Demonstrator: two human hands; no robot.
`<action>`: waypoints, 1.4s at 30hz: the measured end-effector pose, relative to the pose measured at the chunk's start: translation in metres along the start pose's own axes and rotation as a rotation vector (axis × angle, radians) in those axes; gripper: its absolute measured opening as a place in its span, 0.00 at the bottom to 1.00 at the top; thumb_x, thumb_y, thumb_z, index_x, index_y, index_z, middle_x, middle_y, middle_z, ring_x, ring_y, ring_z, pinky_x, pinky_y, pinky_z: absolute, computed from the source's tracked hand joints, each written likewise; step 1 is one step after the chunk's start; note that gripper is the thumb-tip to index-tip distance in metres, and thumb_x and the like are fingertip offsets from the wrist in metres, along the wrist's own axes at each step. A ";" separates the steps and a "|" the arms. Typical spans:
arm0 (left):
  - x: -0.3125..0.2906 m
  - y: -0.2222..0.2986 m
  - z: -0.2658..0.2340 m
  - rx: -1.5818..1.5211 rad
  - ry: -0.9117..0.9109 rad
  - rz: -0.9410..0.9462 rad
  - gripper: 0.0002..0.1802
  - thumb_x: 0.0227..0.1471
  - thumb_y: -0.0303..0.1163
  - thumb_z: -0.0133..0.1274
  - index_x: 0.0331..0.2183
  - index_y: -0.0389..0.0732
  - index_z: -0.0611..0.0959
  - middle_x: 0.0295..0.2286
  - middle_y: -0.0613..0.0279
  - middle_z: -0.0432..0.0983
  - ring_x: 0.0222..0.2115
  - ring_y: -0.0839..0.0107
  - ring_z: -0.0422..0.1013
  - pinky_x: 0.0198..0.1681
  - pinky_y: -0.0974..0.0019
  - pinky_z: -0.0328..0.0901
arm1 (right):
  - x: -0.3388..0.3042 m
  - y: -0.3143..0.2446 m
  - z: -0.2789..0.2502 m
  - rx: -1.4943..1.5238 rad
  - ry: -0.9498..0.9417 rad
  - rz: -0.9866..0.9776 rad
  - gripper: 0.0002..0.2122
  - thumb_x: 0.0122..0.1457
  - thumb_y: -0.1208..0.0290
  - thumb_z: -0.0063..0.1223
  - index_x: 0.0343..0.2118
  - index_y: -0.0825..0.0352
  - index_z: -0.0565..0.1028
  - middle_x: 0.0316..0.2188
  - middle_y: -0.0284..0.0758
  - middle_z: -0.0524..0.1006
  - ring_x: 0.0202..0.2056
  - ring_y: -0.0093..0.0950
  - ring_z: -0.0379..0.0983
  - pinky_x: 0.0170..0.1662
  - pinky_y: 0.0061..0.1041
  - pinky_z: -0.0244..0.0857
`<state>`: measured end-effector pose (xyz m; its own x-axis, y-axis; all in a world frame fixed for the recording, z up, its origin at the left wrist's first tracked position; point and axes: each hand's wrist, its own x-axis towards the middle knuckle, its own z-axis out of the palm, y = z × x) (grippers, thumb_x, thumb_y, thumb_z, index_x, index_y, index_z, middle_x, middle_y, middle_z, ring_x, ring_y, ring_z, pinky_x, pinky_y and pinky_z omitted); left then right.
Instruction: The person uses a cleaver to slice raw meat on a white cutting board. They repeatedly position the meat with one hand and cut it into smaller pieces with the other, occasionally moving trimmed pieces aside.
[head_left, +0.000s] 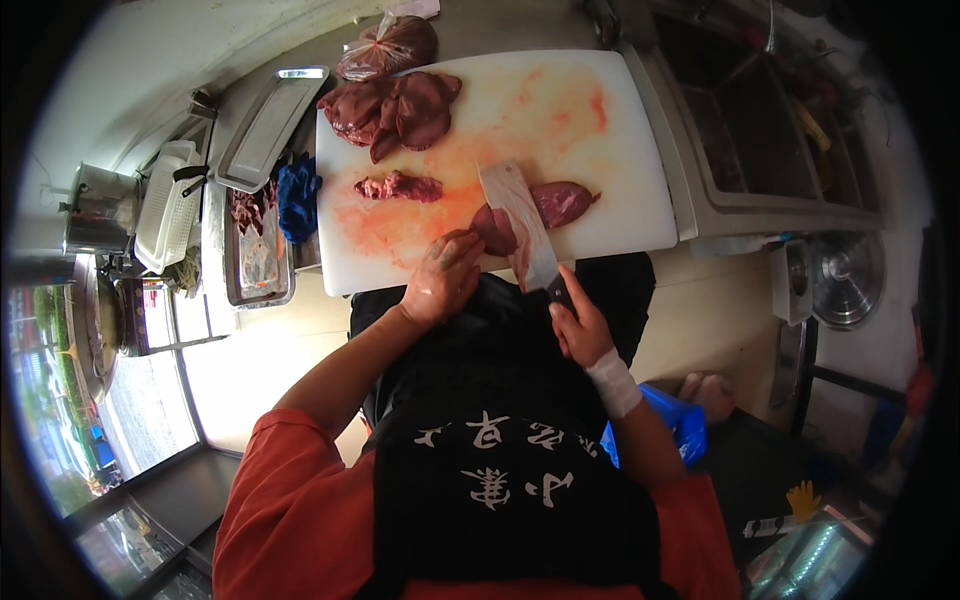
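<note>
In my right hand (580, 325) is the dark handle of a broad cleaver (520, 222), its wide blade smeared with red. The blade lies across a dark red piece of raw meat, perhaps liver or kidney (563, 203), which shows on both sides of it. My left hand (441, 275) has its fingers bent and pressed on the left end of that piece. All this rests near the front edge of a white cutting board (630, 150) stained red. A small fatty meat scrap (400, 187) lies to the left, and a heap of dark red liver (392, 110) sits behind it.
A clear plastic bag of meat (390, 48) stands behind the board. To the left are an oblong tray (270, 125), a metal tray with scraps (262, 262), a blue cloth (298, 198) and a white basket (170, 205). A metal sink (735, 120) is at the right.
</note>
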<state>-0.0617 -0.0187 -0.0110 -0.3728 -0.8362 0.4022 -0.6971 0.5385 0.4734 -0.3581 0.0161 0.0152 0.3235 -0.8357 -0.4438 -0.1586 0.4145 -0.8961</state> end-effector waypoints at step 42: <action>0.016 -0.084 -0.018 0.286 0.227 -0.330 0.09 0.55 0.23 0.56 0.40 0.36 0.80 0.41 0.46 0.76 0.44 0.43 0.71 0.51 0.47 0.66 | 0.067 0.000 0.094 -0.292 -0.023 -0.295 0.32 0.66 0.67 0.56 0.72 0.59 0.59 0.50 0.58 0.78 0.51 0.55 0.76 0.53 0.43 0.70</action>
<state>0.0020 -0.0757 -0.0297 0.0169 -0.8965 0.4427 -0.9076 0.1719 0.3830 -0.2486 -0.0060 -0.0147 0.4148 -0.8938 -0.1703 -0.3127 0.0357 -0.9492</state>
